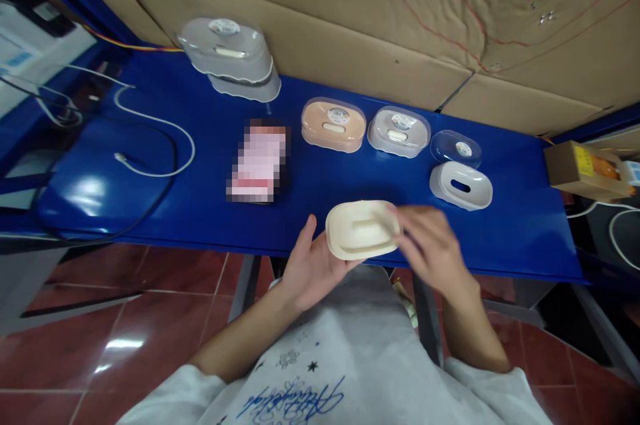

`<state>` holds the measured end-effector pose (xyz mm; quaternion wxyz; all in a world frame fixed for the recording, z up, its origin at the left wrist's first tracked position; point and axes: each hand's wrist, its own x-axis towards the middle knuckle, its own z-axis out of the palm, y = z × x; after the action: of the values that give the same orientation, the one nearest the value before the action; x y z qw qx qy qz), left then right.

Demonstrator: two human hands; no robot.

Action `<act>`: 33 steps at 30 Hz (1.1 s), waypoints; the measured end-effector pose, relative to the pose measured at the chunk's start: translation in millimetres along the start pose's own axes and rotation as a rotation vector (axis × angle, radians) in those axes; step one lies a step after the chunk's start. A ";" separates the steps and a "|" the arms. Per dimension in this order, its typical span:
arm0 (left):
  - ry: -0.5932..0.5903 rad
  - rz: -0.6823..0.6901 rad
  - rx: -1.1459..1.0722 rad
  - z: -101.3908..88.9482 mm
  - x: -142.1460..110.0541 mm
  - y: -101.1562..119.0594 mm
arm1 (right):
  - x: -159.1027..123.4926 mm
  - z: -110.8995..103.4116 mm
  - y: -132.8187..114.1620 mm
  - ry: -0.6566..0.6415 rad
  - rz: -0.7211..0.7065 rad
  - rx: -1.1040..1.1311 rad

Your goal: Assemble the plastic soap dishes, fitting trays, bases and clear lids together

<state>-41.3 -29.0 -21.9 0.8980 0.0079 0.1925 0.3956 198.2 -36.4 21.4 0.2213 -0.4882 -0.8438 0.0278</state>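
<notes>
Above the near edge of the table, a cream oval dish [363,230] with a raised bar in its middle is held up in front of me. My left hand [316,266] supports it from below and the left side, palm upward, with the thumb sticking out to the left. On the right side, the fingers of my right hand [429,244] are at its rim, slightly blurred; their tips are partly hidden. Beyond my right hand lie a white oval box [466,188] with a dark slot and, behind it, a loose clear lid [456,148] with a round label.
Along the back of the blue table [200,218] stand a peach lidded box [333,126], a grey lidded box [399,132] and stacked grey boxes [235,58]. A phone with a blurred screen [260,162] lies left of centre. Cables [170,175] curl at left; a cardboard box [583,172] sits far right.
</notes>
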 end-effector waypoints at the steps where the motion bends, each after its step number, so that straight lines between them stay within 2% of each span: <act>1: -0.001 0.005 -0.020 -0.5 -0.7 2.4 | -5.6 -1.8 20.7 0.045 0.141 -0.096; 3: -0.008 0.004 -0.043 -1.4 -1.5 6.6 | -19.5 -4.3 63.6 0.108 0.326 -0.291; 5: -0.007 -0.002 -0.060 -2.0 -0.9 9.0 | -32.6 -4.1 98.3 0.119 0.388 -0.393; 8: 0.030 -0.016 -0.084 -2.3 2.2 9.3 | -42.9 0.3 118.2 0.127 0.378 -0.408; 10: 0.066 -0.023 -0.096 -1.6 5.4 8.4 | -42.1 3.0 108.0 0.160 0.346 -0.393; 12: 0.090 -0.032 -0.099 0.5 9.0 7.5 | -36.8 3.5 83.0 0.176 0.288 -0.354; 16: 0.088 -0.037 -0.084 8.4 15.4 5.0 | -20.1 -0.2 17.5 0.047 0.043 -0.167; 19: 0.071 -0.005 -0.031 13.2 17.2 1.9 | -8.7 -0.1 -15.9 -0.009 -0.088 -0.053; 21: 0.055 0.014 0.011 13.6 16.7 -0.1 | -4.1 2.6 -24.9 -0.028 -0.105 -0.022; 25: 0.048 0.040 0.081 9.8 14.5 -3.1 | -2.0 10.1 -24.8 -0.063 -0.110 0.019; 33: 0.095 0.104 0.145 6.9 15.3 -4.2 | -2.4 22.1 -27.1 -0.034 -0.123 0.012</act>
<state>-26.5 -20.1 -21.4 0.8632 0.0639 0.2624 0.4266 168.4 -48.8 7.8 0.2111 -0.4336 -0.8756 0.0278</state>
